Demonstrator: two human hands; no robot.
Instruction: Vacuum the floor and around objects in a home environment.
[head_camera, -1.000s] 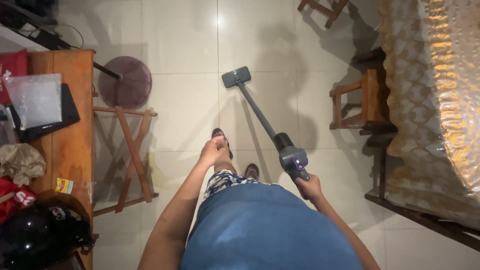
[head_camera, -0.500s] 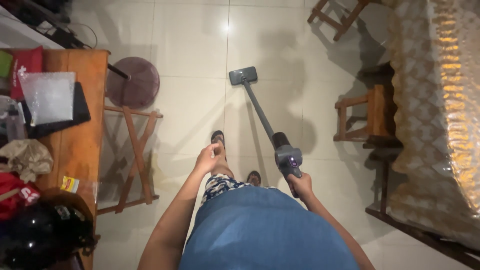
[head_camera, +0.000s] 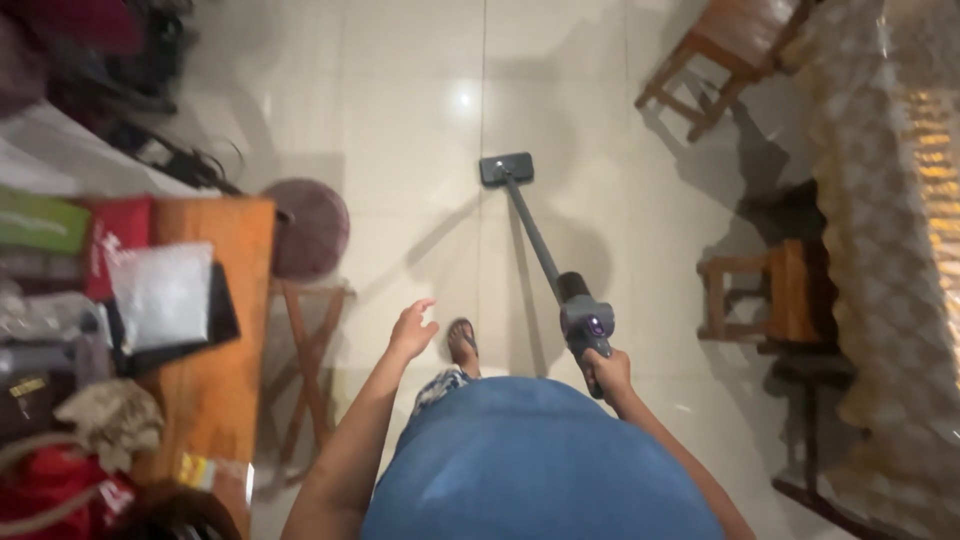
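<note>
Pushing a grey stick vacuum over the pale tiled floor, right hand clamped on its handle, floor head flat on the tiles well ahead of the sandalled foot. Left hand free, fingers loosely spread, holding nothing. Mid-stroke by the look of it; next move likely calls for steering the head clear of the round dark stool and the wooden chairs. On the wooden counter at left: a red pouch, a green flat package, a clear bubble-wrap sheet on a black pad, and a small yellow packet near the edge.
</note>
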